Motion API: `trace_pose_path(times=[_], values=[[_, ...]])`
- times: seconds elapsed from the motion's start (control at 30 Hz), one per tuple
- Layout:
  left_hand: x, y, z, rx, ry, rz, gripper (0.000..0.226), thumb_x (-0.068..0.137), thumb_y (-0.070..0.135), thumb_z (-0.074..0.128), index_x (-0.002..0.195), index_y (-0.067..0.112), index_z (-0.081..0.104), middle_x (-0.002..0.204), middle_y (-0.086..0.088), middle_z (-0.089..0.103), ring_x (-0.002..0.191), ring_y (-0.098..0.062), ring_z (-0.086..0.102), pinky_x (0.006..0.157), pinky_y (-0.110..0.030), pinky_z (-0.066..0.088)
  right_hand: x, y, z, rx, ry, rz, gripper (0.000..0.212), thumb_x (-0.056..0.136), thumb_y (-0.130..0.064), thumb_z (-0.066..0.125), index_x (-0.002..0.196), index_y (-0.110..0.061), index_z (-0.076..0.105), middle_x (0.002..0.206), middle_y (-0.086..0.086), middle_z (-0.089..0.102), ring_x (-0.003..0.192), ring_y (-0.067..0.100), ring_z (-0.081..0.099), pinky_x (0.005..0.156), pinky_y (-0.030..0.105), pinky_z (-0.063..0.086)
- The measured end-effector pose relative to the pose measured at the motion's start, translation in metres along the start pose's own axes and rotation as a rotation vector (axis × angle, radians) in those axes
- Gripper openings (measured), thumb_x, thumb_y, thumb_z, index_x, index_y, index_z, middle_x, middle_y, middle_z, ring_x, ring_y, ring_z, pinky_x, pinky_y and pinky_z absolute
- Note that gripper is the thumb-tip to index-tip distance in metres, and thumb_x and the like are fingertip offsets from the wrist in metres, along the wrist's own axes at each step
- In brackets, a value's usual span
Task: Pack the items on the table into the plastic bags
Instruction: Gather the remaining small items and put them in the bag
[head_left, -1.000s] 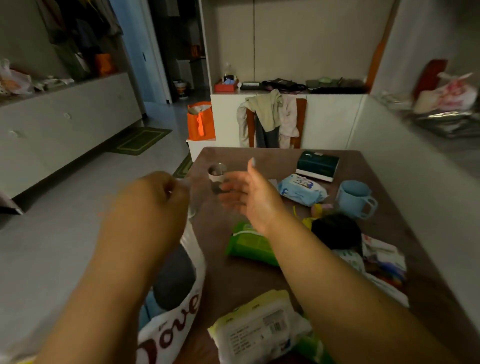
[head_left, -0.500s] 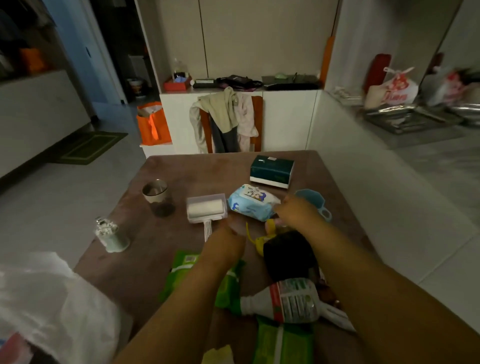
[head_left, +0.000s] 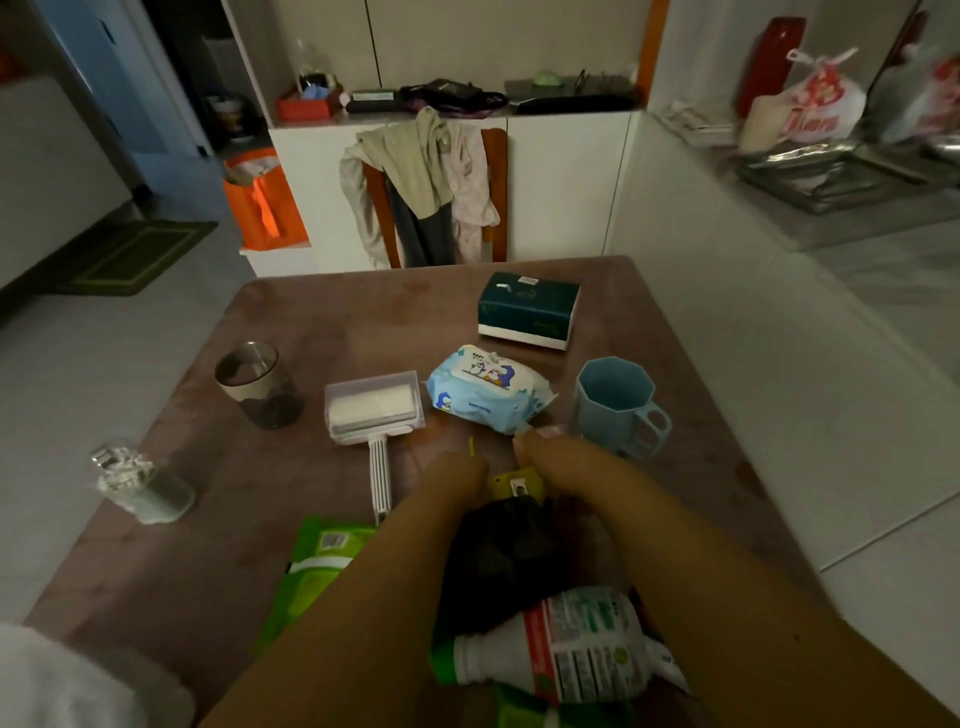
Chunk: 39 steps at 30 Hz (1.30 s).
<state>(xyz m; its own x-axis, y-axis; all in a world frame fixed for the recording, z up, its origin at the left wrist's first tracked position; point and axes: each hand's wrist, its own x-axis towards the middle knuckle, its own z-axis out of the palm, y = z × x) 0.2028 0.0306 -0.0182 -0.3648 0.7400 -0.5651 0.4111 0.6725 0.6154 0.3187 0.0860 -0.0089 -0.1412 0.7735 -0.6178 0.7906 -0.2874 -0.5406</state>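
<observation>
Fingers of both hands point toward the upper part of the frame and curl down at centre frame; whether they pinch anything I cannot tell. The left hand (head_left: 457, 480) and right hand (head_left: 558, 460) flank a small yellow plastic item (head_left: 514, 486), which lies between them, just above a black crumpled bundle (head_left: 498, 561). The pale blue wet-wipes pack (head_left: 485, 397) lies just beyond the right fingertips, long axis running left-right. A white plastic bag (head_left: 57, 680) sits lower left.
</observation>
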Motion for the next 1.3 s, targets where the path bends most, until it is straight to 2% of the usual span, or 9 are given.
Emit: trace_pose_path(times=[0.23, 0.37, 0.43, 0.53, 0.6, 0.67, 0.8, 1.17, 1.3], values=[[-0.005, 0.003, 0.012, -0.284, -0.06, 0.031, 0.047, 0.096, 0.015, 0.052, 0.136, -0.007, 0.04, 0.139, -0.022, 0.045, 0.126, -0.032, 0.046, 0.1, -0.031, 0.037, -0.007, -0.004, 0.011, 0.167, -0.043, -0.075, 0.073, 0.094, -0.063, 0.025, 0.145, -0.013, 0.036, 0.146, 0.015, 0.042, 0.133, 0.03, 0.041, 0.114, 0.041, 0.03], [-0.011, -0.003, 0.004, -0.429, -0.098, -0.028, 0.023, 0.085, 0.025, 0.068, 0.084, 0.004, 0.06, 0.084, -0.012, 0.061, 0.067, -0.019, 0.057, 0.055, -0.021, 0.05, -0.012, -0.009, 0.012, 0.272, -0.012, -0.095, 0.076, 0.087, -0.073, 0.022, 0.126, -0.016, 0.054, 0.12, 0.013, 0.06, 0.111, 0.027, 0.058, 0.104, 0.043, 0.042], [-0.011, -0.008, 0.0, -0.562, -0.1, -0.057, 0.02, 0.083, 0.02, 0.071, 0.08, 0.003, 0.06, 0.071, -0.009, 0.058, 0.058, -0.016, 0.054, 0.043, -0.018, 0.048, -0.012, -0.014, 0.008, 0.334, -0.044, -0.053, 0.083, 0.088, -0.072, 0.021, 0.125, -0.007, 0.056, 0.11, 0.015, 0.065, 0.097, 0.029, 0.064, 0.089, 0.038, 0.052], [-0.005, -0.018, -0.01, -0.784, -0.135, -0.09, 0.025, 0.077, 0.018, 0.076, 0.093, 0.002, 0.064, 0.079, -0.012, 0.065, 0.065, -0.021, 0.062, 0.059, -0.03, 0.055, -0.014, -0.018, -0.005, 0.074, 0.086, -0.083, 0.058, 0.096, -0.052, 0.037, 0.126, -0.006, 0.055, 0.106, 0.014, 0.064, 0.088, 0.026, 0.064, 0.073, 0.03, 0.053], [-0.001, -0.021, -0.017, -0.883, -0.155, -0.104, 0.02, 0.077, 0.018, 0.076, 0.089, 0.008, 0.064, 0.072, -0.008, 0.067, 0.056, -0.017, 0.064, 0.051, -0.028, 0.054, -0.008, -0.013, -0.009, -0.274, 0.311, -0.177, 0.042, 0.091, -0.034, 0.051, 0.126, -0.011, 0.052, 0.106, 0.01, 0.059, 0.09, 0.023, 0.06, 0.073, 0.031, 0.05], [0.003, -0.023, -0.021, -0.988, -0.164, -0.109, 0.012, 0.081, 0.016, 0.071, 0.082, 0.011, 0.061, 0.062, -0.004, 0.064, 0.046, -0.012, 0.061, 0.041, -0.021, 0.049, -0.004, -0.008, -0.005, -0.378, 0.31, -0.192, 0.045, 0.088, -0.032, 0.053, 0.13, -0.015, 0.048, 0.122, 0.01, 0.054, 0.099, 0.025, 0.06, 0.077, 0.033, 0.05], [0.006, -0.024, -0.026, -1.112, -0.139, -0.112, 0.009, 0.085, 0.02, 0.067, 0.088, 0.016, 0.06, 0.076, -0.003, 0.058, 0.063, -0.013, 0.054, 0.047, -0.022, 0.05, 0.006, -0.005, 0.008, -0.554, 0.205, -0.137, 0.062, 0.091, -0.042, 0.052, 0.143, -0.014, 0.033, 0.152, 0.01, 0.025, 0.121, 0.029, 0.051, 0.092, 0.039, 0.046], [0.002, -0.022, -0.03, -1.196, -0.066, -0.163, 0.014, 0.096, 0.024, 0.05, 0.087, 0.016, 0.058, 0.086, -0.007, 0.057, 0.068, -0.019, 0.053, 0.061, -0.033, 0.044, 0.009, -0.015, 0.011, -0.679, 0.152, -0.102, 0.053, 0.087, -0.031, 0.062, 0.133, -0.011, 0.045, 0.132, 0.011, 0.051, 0.117, 0.026, 0.052, 0.089, 0.033, 0.046], [-0.008, -0.025, -0.035, -1.203, -0.08, -0.185, 0.018, 0.098, 0.03, 0.045, 0.096, 0.017, 0.058, 0.086, -0.009, 0.06, 0.072, -0.023, 0.056, 0.063, -0.038, 0.046, -0.006, -0.015, 0.01, -0.433, 0.22, -0.175, 0.062, 0.079, -0.043, 0.064, 0.131, -0.014, 0.047, 0.125, 0.007, 0.057, 0.108, 0.024, 0.058, 0.079, 0.03, 0.047]])
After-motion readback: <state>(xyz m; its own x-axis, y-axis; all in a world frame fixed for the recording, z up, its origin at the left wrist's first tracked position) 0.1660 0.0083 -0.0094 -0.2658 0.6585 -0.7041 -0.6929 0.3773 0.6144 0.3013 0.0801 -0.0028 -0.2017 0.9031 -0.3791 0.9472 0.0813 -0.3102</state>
